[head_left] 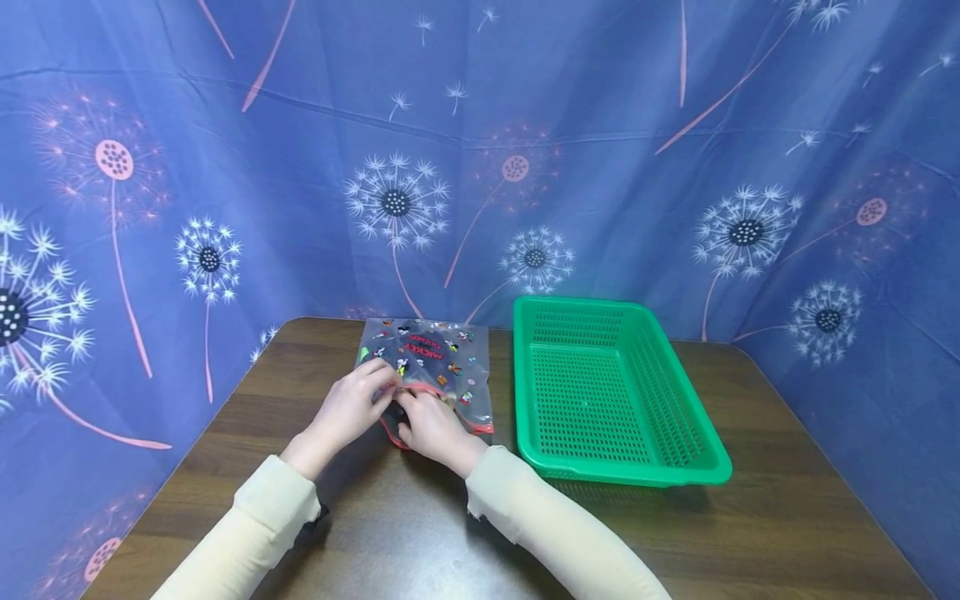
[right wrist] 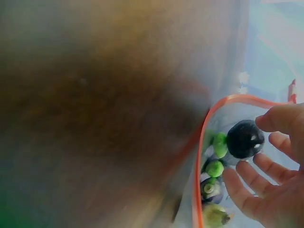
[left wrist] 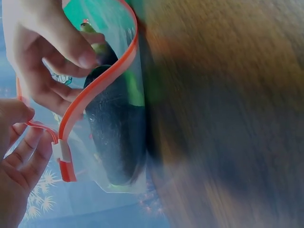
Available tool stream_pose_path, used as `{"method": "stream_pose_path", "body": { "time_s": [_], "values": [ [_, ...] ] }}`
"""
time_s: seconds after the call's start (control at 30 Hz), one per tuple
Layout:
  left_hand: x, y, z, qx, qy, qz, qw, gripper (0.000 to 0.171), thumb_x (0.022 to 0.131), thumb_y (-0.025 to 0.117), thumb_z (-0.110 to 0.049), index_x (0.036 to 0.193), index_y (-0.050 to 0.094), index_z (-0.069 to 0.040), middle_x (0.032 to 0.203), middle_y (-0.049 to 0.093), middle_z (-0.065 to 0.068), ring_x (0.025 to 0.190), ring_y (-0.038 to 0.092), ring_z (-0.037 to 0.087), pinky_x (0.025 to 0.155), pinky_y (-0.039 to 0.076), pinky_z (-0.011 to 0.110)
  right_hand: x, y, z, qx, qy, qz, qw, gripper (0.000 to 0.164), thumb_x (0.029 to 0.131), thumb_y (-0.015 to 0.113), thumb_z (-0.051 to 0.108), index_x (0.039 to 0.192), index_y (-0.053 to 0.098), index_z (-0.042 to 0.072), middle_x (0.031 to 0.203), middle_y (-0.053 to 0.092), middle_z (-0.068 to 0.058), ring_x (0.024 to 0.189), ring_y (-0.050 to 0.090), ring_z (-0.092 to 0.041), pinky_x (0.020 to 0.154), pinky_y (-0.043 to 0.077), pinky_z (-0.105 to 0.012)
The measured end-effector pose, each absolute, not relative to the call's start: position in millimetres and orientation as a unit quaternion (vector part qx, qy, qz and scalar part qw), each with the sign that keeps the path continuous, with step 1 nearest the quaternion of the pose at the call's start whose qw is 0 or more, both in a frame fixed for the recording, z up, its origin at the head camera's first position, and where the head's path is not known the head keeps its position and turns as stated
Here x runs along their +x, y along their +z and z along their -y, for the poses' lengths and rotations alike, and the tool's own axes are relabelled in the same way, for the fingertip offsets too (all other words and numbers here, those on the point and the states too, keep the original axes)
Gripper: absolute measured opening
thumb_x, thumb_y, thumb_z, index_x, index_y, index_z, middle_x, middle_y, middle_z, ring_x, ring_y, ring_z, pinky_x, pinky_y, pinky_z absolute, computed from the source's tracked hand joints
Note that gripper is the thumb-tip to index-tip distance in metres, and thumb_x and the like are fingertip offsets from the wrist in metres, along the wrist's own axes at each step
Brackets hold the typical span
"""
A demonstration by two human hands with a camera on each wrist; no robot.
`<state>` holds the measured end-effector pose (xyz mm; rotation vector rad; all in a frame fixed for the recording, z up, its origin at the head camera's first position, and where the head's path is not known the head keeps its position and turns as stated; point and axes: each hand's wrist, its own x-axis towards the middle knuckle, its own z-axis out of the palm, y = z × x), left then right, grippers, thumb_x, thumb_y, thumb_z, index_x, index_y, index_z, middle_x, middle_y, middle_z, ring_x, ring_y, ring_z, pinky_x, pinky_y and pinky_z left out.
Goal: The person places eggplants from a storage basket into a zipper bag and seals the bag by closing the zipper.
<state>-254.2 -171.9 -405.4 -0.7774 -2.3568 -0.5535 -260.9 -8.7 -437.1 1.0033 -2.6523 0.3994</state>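
A clear zip bag (head_left: 474, 371) with an orange-red rim and cartoon prints lies on the table, its mouth open toward me. My left hand (head_left: 352, 404) pinches the rim near the white slider (left wrist: 61, 150). Inside the bag mouth is my right hand (head_left: 438, 429), fingers spread beside the rounded end of a long dark vegetable (right wrist: 245, 138), perhaps an eggplant. In the left wrist view this dark vegetable (left wrist: 116, 137) lies along the bag. Small green round things (right wrist: 215, 168), a purple piece with a stem (right wrist: 211, 190) and a yellow-green piece (right wrist: 214, 216) are also inside.
A green perforated plastic basket (head_left: 622, 479) stands on the brown wooden table (head_left: 780, 500), right of the bag. Behind the table hangs a blue curtain (head_left: 300, 208) with a dandelion print.
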Motion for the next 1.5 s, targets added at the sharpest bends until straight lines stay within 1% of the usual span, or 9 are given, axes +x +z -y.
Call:
{"method": "stream_pose_path", "body": {
  "time_s": [0.1,0.2,0.37,0.57,0.77,1.03,1.23,1.37,1.5],
  "values": [
    [-253.4,-405.7,173.8,-0.293,-0.207,0.885,0.298,0.02,0.076,0.072,-0.001,0.086,0.066,-0.016,0.088,0.06,-0.006,0.074,0.057,0.009,0.058,0.049,0.033,-252.2,-433.1,4.6,0.355,0.143,0.914,0.136,0.043,0.078,0.071,0.022,0.118,0.057,0.015,0.109,0.062,-0.005,0.095,0.063,-0.02,0.074,0.053,-0.034],
    [-252.8,-406.1,175.5,-0.294,-0.205,0.885,0.298,0.019,0.076,0.072,-0.001,0.086,0.066,-0.016,0.088,0.06,-0.006,0.074,0.057,0.009,0.059,0.049,0.033,-244.2,-428.9,0.7,0.367,0.151,0.907,0.139,0.043,0.08,0.07,0.022,0.12,0.057,0.016,0.114,0.058,-0.002,0.101,0.06,-0.019,0.08,0.052,-0.034],
    [-250.8,-404.5,177.2,-0.292,-0.197,0.888,0.296,0.019,0.074,0.074,-0.002,0.086,0.066,-0.015,0.087,0.059,-0.005,0.074,0.057,0.008,0.059,0.05,0.032,-235.4,-423.5,-5.1,0.379,0.175,0.896,0.15,0.04,0.081,0.069,0.021,0.119,0.058,0.016,0.116,0.057,0.0,0.106,0.056,-0.018,0.089,0.048,-0.033],
    [-247.6,-402.7,180.6,-0.292,-0.192,0.891,0.291,0.019,0.074,0.075,-0.004,0.086,0.066,-0.015,0.087,0.061,-0.006,0.077,0.059,0.01,0.062,0.051,0.033,-233.2,-420.4,-9.7,0.374,0.199,0.892,0.155,0.043,0.08,0.069,0.02,0.121,0.058,0.014,0.118,0.057,-0.002,0.112,0.054,-0.019,0.097,0.044,-0.033],
    [-239.3,-401.6,194.3,-0.283,-0.181,0.897,0.287,0.019,0.074,0.073,-0.005,0.088,0.065,-0.016,0.089,0.061,-0.006,0.079,0.061,0.011,0.063,0.051,0.033,-234.6,-420.8,-12.0,0.364,0.208,0.895,0.149,0.045,0.08,0.069,0.019,0.123,0.057,0.015,0.116,0.056,-0.001,0.11,0.053,-0.019,0.095,0.044,-0.032],
    [-228.8,-410.1,224.4,-0.271,-0.167,0.905,0.283,0.03,0.069,0.065,0.008,0.09,0.066,-0.013,0.09,0.061,-0.006,0.082,0.058,0.012,0.062,0.05,0.035,-235.7,-420.4,-13.1,0.364,0.216,0.895,0.138,0.046,0.081,0.067,0.019,0.125,0.056,0.016,0.115,0.054,-0.001,0.109,0.053,-0.018,0.095,0.044,-0.032],
    [-226.7,-421.4,232.9,-0.276,-0.162,0.907,0.275,0.036,0.066,0.07,0.01,0.091,0.066,-0.015,0.091,0.06,-0.007,0.085,0.058,0.013,0.066,0.051,0.036,-235.0,-419.0,-15.4,0.362,0.219,0.896,0.137,0.046,0.081,0.067,0.018,0.126,0.057,0.016,0.117,0.055,-0.001,0.112,0.052,-0.02,0.097,0.043,-0.033],
    [-227.3,-425.5,233.5,-0.276,-0.159,0.908,0.273,0.033,0.066,0.074,0.006,0.089,0.066,-0.015,0.091,0.06,-0.007,0.086,0.058,0.013,0.07,0.051,0.037,-235.4,-418.8,-16.0,0.365,0.222,0.894,0.137,0.045,0.081,0.067,0.017,0.125,0.057,0.015,0.115,0.055,-0.001,0.111,0.053,-0.019,0.097,0.042,-0.033],
    [-228.1,-428.3,234.4,-0.277,-0.156,0.902,0.292,0.027,0.067,0.075,0.003,0.083,0.063,-0.015,0.086,0.059,-0.008,0.081,0.056,0.011,0.065,0.05,0.035,-234.6,-418.3,-17.2,0.365,0.224,0.894,0.134,0.044,0.081,0.067,0.018,0.124,0.058,0.015,0.118,0.055,-0.002,0.112,0.053,-0.02,0.098,0.043,-0.033]
  ]
}}
